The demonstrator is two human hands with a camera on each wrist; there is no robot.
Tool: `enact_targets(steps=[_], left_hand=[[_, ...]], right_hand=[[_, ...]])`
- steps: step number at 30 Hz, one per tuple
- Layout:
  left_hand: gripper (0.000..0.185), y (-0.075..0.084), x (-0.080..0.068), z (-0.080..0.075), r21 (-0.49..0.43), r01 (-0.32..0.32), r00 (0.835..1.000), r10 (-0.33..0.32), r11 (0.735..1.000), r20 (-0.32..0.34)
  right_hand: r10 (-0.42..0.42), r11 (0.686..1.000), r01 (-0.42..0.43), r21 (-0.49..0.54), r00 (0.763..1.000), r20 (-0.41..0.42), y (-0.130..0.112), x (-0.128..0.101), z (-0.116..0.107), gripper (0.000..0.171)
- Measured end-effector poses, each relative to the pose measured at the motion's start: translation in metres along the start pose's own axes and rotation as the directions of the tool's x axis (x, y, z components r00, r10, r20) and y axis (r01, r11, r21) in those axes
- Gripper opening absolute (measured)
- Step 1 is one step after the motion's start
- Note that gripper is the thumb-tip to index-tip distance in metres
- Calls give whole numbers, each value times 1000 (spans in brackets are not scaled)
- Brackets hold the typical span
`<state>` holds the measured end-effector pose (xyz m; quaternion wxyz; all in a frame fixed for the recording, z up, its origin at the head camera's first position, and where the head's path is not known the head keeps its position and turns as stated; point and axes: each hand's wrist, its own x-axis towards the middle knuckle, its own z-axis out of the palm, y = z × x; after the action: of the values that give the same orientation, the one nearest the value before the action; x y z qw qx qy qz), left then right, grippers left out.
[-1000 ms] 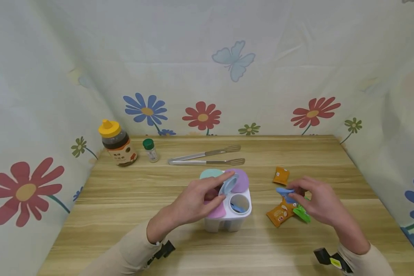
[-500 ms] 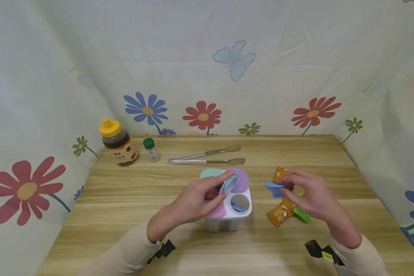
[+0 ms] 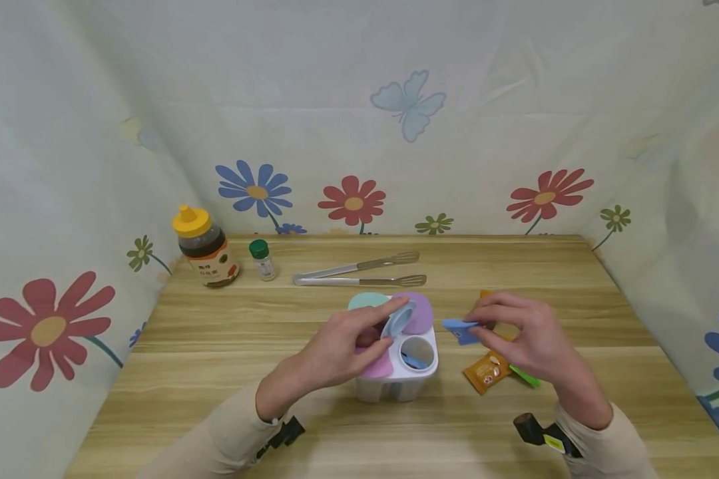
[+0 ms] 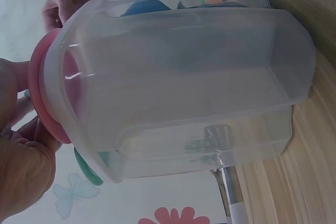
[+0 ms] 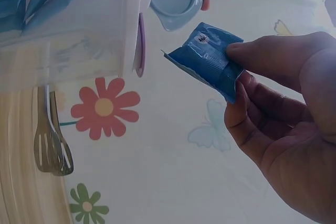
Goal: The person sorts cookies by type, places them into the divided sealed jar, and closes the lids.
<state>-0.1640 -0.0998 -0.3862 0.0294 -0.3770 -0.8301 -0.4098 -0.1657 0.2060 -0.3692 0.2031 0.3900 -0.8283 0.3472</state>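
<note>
Blue packet (image 3: 460, 330) pinched beside container (image 3: 398, 379), orange packet (image 3: 486, 371), tongs (image 3: 359, 273) behind.

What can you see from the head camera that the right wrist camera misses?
Only the head view shows the honey bottle, the small green-capped jar, the orange packets on the wooden table, and the left hand holding up the light blue lid. Only the right wrist view shows the blue packet's crinkled face close up, pinched by the fingertips. Both show the right hand, the blue packet, the white container and the metal tongs.
</note>
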Motion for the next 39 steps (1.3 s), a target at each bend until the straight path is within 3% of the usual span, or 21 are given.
enact_targets(steps=[20,27,33,39], left_hand=[[65,-2,-1,1,-23,13,1000,-13,1000,10],[64,-3,0,1,-31,-6,1000,6,999,9],[65,-2,0,0,-31,0,1000,0,1000,17],[64,-2,0,0,-26,-5,1000,6,1000,13]], right_hand=[[22,996,-22,88,1000,1,-15,9,15,31],[-68,984,75,159,997,-48,-16,14,24,37],[-106,970,112,216,994,-40,-18,16,33,39],[-85,962,85,260,996,-15,-21,16,40,36]])
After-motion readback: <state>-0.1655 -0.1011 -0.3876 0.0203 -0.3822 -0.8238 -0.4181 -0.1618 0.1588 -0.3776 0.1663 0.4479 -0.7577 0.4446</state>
